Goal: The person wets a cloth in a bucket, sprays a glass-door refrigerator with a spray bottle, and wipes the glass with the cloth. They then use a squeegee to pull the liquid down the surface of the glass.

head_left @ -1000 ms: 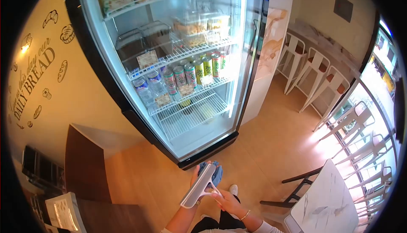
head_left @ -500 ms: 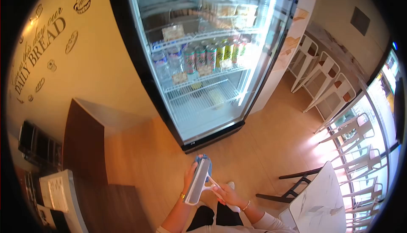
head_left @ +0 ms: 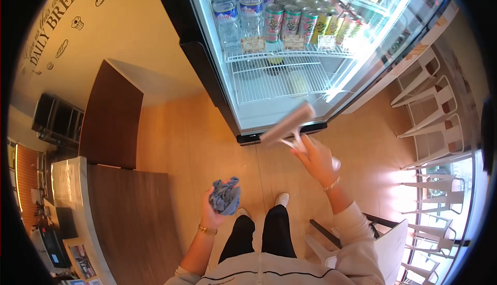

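Observation:
A crumpled blue-grey cloth (head_left: pixel 225 196) is bunched in my left hand (head_left: pixel 209 210), held low over the floor in front of my legs. My right hand (head_left: pixel 317 159) grips the handle of a white squeegee (head_left: pixel 291 124), whose wide head is blurred by motion. In this view the squeegee overlaps the lower front of a glass-door drinks fridge (head_left: pixel 243 136). Behind the glass, water bottles (head_left: pixel 251 15) and several cans (head_left: pixel 291 20) stand on a wire shelf with small price cards below them.
A brown wooden counter (head_left: pixel 134 217) runs along the left, beside a tall dark panel (head_left: pixel 111 119). White metal stools (head_left: pixel 440 98) line the right side near the windows. A marble-topped table (head_left: pixel 391 248) with a dark chair leg stands at lower right.
My hands have moved apart: the squeegee has swung up and right toward the fridge, while the cloth has come away from it to the left. The fridge now looks nearer.

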`<state>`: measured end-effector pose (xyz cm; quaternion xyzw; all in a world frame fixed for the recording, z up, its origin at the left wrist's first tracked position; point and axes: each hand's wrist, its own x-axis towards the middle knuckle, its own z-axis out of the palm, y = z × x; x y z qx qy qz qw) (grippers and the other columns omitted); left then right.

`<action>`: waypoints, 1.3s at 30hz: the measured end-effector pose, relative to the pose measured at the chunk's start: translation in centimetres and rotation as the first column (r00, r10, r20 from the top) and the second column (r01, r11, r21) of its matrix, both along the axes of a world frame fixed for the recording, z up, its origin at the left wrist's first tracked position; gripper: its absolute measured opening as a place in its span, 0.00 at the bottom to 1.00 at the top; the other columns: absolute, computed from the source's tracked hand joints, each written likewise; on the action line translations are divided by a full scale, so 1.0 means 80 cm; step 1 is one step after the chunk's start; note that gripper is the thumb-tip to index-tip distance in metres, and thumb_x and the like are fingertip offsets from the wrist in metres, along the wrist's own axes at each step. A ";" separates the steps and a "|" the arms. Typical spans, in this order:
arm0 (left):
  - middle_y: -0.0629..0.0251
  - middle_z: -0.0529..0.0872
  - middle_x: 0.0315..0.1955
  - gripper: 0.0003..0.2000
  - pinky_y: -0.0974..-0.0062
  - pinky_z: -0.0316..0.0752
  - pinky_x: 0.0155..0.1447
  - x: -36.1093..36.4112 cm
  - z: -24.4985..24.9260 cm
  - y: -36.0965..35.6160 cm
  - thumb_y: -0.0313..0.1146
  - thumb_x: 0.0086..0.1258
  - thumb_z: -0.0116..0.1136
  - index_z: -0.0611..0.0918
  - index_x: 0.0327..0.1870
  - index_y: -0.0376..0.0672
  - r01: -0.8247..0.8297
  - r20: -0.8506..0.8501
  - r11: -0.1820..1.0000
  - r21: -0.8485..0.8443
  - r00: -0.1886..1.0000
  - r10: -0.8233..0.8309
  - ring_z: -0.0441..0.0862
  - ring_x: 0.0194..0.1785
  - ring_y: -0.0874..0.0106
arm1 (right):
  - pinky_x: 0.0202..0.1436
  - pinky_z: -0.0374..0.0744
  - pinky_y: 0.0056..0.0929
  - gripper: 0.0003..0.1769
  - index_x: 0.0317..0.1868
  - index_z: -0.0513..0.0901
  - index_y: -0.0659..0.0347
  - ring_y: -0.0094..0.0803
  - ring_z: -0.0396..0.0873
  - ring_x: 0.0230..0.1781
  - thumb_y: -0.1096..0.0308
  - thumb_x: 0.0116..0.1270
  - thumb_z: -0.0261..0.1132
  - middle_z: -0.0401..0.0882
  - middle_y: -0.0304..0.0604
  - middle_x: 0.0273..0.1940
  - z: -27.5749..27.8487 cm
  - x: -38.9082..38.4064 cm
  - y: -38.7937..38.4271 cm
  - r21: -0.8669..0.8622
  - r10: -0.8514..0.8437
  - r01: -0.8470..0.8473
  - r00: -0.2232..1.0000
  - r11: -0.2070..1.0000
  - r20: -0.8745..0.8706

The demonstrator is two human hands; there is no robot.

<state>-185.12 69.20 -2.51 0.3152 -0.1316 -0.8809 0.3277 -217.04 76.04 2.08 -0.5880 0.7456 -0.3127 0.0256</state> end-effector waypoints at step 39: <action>0.57 0.76 0.55 0.19 0.55 0.71 0.61 -0.103 -0.069 -0.054 0.43 0.69 0.45 0.75 0.50 0.36 0.155 0.244 0.979 0.136 0.952 -0.184 0.71 0.61 0.56 | 0.13 0.68 0.27 0.26 0.31 0.73 0.53 0.30 0.74 0.12 0.37 0.58 0.59 0.69 0.38 0.13 -0.023 -0.223 -0.091 -0.083 -0.057 0.018 0.867 0.996 -0.495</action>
